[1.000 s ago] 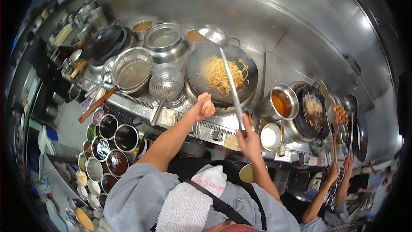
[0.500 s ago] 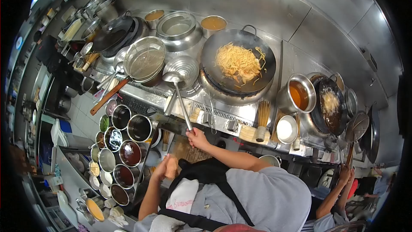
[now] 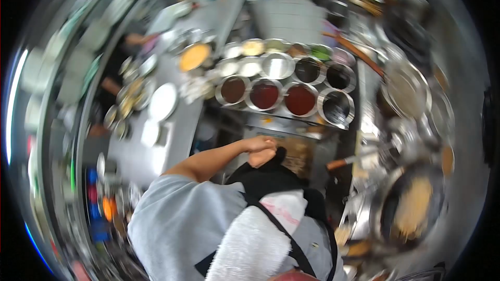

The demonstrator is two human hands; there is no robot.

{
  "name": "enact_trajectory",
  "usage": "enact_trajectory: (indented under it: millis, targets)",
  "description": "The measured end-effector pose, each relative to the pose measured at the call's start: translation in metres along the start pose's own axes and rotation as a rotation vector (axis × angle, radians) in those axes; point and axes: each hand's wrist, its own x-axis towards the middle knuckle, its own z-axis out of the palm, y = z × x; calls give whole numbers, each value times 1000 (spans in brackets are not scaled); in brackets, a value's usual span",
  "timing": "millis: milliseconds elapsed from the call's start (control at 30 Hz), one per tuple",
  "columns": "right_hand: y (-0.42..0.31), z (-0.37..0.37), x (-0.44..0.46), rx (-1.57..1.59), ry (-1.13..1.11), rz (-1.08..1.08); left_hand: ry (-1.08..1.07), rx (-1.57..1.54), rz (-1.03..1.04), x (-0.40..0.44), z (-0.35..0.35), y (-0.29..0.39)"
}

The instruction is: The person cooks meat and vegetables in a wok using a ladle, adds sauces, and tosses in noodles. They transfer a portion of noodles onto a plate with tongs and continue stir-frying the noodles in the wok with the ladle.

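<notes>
My left hand is closed in front of the black apron, blurred by motion. Held in it is a tan, folded-looking thing that I cannot name more exactly. Just beyond are several round metal pots with dark and red contents, the nearest a red sauce pot. My right hand does not show. On the right, a ladle with a wooden handle end rests across the stove's edge, no hand on it. The wok with noodles sits at the lower right, smeared.
A steel counter at left bears a white plate, a bowl of orange liquid and several bowls. Another person's arm shows beyond it. At right is a strainer with a long wooden handle. Tiled floor lies ahead.
My view has swung left, from the stove to the sauce pots and counter. The right hand has let go of the ladle and left view. The left hand keeps the tan thing.
</notes>
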Motion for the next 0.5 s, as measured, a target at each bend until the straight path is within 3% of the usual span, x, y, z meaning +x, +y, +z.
enact_trajectory:
  millis: [67,133,200,267,333,400,467,500]
  targets:
    - [12,9,33,49,-33,-197,166,-28,-50,-33,7,5]
    - [20,24,51,84,-69,-311,283,-333,-133,-55,8,3]
    - [19,32,61,105,-115,-402,387,-285,-137,-71,1,-8]
    - [21,21,65,116,-166,-497,584,-439,-207,-95,0,-15]
    - [26,8,72,108,-209,-565,717,-496,-178,-110,-19,-45]
    - [25,-19,84,85,-246,-620,846,-701,-19,-115,-53,-109]
    - [25,-23,89,61,-290,-657,1006,-1005,38,-145,-68,-93]
    - [25,-26,86,51,-316,-669,964,-1184,157,-145,-94,-138]
